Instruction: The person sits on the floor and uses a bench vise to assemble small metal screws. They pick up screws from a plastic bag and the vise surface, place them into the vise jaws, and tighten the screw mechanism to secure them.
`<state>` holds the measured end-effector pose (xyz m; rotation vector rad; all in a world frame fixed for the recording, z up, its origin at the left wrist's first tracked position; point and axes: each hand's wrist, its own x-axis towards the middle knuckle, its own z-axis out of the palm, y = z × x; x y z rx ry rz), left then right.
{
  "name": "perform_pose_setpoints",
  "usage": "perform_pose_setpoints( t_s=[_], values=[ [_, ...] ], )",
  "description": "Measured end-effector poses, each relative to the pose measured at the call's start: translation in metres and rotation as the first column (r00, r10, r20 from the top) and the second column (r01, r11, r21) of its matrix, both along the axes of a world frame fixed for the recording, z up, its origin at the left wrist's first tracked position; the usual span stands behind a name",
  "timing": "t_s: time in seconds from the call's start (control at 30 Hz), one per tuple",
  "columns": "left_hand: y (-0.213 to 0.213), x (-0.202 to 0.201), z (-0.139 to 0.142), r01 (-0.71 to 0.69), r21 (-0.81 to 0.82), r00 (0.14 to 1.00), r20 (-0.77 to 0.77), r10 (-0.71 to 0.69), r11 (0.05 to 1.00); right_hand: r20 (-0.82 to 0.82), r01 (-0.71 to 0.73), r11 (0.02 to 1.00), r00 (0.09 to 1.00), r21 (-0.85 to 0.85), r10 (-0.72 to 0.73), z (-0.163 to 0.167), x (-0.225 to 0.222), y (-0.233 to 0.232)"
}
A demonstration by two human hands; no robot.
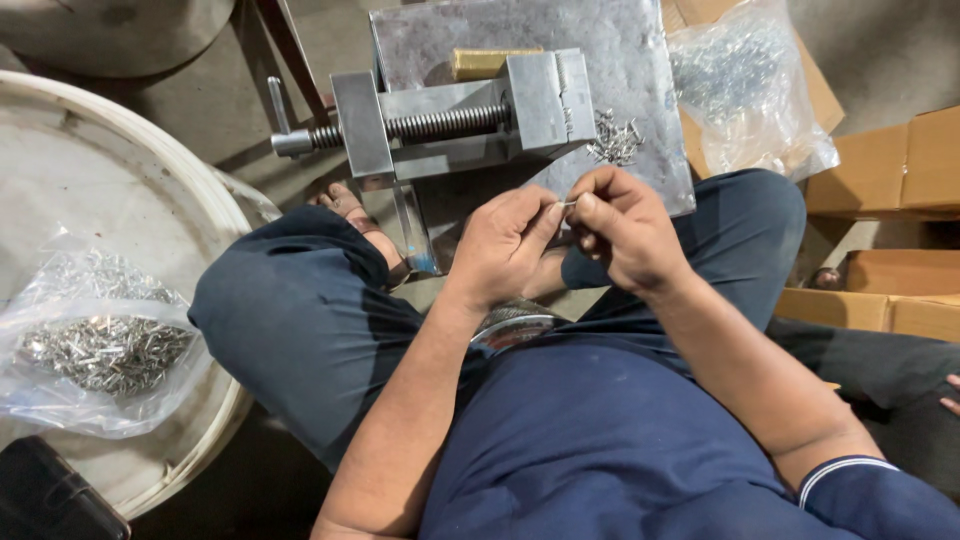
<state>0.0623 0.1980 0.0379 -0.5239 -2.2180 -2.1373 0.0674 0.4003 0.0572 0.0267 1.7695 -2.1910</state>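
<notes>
two hands [565, 235] pinch one small metal pin [566, 204].

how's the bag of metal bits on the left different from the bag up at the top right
The left bag lies flat and open in a round white tray, its shiny pin-like parts spread wide. The top-right bag sits bunched and crumpled on cardboard boxes, its contents heaped and finer-looking. The left bag seems fuller. Both are clear plastic with small silver metal parts, and neither hand, left hand or right hand, touches them.
</notes>
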Motion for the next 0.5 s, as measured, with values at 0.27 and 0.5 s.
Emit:
perform_pose_setpoints(
  t_s=[0.27, 0.5],
  values=[
    [0.0, -0.001, 0.005, -0.024, 0.007, 1.0, -0.02, 0.024, 1.0, -0.618, 0.261, 0.747, 0.747, 0.611, 0.244, 0.046, -0.02, -0.005],
    [0.001, -0.001, 0.008, -0.049, -0.049, 0.999, -0.006, 0.049, 0.998, -0.623, 0.336, 0.619, 0.708, 0.71, 0.331, 0.072, -0.054, -0.006]
  ],
)
